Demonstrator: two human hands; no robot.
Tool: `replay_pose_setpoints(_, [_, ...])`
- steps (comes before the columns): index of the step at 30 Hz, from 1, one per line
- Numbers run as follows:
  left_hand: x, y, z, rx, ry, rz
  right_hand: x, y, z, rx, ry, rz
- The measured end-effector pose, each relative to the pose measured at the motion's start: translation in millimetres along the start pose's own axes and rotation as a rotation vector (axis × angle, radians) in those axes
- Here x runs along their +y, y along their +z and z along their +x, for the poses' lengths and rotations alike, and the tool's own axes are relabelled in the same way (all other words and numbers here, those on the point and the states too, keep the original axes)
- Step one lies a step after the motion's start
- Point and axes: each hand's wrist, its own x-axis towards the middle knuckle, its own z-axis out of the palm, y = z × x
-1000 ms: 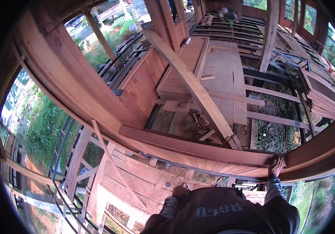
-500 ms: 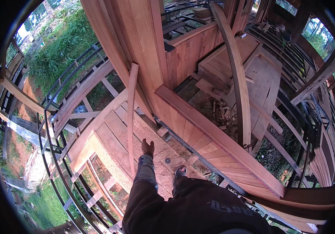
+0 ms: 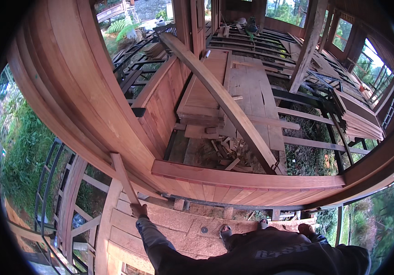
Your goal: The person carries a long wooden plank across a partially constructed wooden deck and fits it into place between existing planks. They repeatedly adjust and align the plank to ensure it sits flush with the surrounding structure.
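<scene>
My left hand [image 3: 138,210], at the end of an outstretched arm, is closed around a narrow wooden strip [image 3: 124,178]. The strip slants up and away from my hand, its upper end beside a broad brown timber post [image 3: 87,78]. My hand and forearm hide its lower part. Held low at my right side is my right hand [image 3: 305,229], its fingers curled in. Whether anything is in them is hidden. A reddish wooden sill [image 3: 247,181] runs along the low planked wall in front of me.
I stand on dusty boards [image 3: 178,224] with a gap along the wall. Beyond the sill, a thick beam [image 3: 224,105] slants across stacked panels [image 3: 201,96] and wood offcuts [image 3: 227,151]. Dark open floor framing [image 3: 302,98] lies at the far right; railings [image 3: 45,183] stand left.
My left hand has gone from open and apart to gripping the wooden strip. The view has swung right, and my right hand has come into sight.
</scene>
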Motion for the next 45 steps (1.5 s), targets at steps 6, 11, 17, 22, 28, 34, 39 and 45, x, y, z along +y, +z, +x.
replay_pose_setpoints(6, [2,0,-16,-0.006,0.068,0.023,-4,32,-17,-0.16,-0.009,-0.175])
replay_pose_setpoints(11, [2,-20,-82,-0.026,0.13,-0.092,-29,26,-3,-0.202,-0.093,-0.431])
replay_pose_setpoints(17, [77,-103,-159,-0.332,0.44,-0.466,-90,-32,22,0.59,-0.564,-0.039])
replay_pose_setpoints(22, [166,-135,-188,-0.385,0.858,-0.599,-256,-147,5,0.491,-0.523,0.467])
replay_pose_setpoints(28, [282,-110,-267,-0.795,0.941,-0.801,-393,-136,4,0.096,-0.857,0.607])
replay_pose_setpoints(34, [342,-115,-345,-0.826,0.929,-0.62,-457,-130,-44,-0.131,-0.71,1.034])
replay_pose_setpoints(39, [352,-93,-389,-0.764,1.149,-0.457,-451,-107,-28,0.015,-0.271,1.447])
replay_pose_setpoints(45, [313,-65,-386,-1.099,1.145,-0.509,-417,-175,-77,-0.222,-0.283,2.118])
